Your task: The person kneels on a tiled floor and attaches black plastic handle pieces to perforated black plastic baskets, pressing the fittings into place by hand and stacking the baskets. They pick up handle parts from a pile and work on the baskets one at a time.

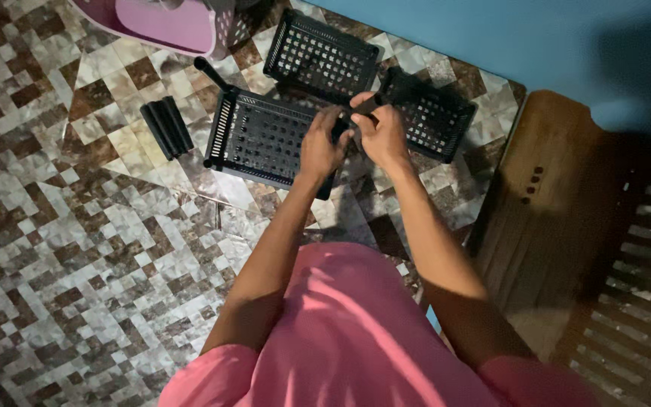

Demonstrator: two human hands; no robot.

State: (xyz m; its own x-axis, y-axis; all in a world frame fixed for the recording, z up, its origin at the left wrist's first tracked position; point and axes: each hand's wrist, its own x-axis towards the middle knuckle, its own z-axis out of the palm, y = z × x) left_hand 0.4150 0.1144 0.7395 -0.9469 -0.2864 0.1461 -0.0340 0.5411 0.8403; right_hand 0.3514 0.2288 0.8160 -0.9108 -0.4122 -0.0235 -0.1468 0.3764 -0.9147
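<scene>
A black perforated plastic tray (pixel 254 136) lies on the tiled floor in front of me. My left hand (pixel 323 145) rests on its right end, fingers curled at the corner. My right hand (pixel 380 132) grips a short black tube (pixel 366 105) held upright at that same corner. Another black post (pixel 209 72) stands up from the tray's far left corner. Two more black perforated trays lie behind, one at the back (pixel 319 51) and one to the right (pixel 435 113), partly hidden by my hands.
A bundle of black tubes (pixel 166 126) lies on the floor left of the trays. A pink basket (pixel 171 24) stands at the back left. A brown wooden bench (pixel 559 226) fills the right side, under a blue wall (pixel 491 34).
</scene>
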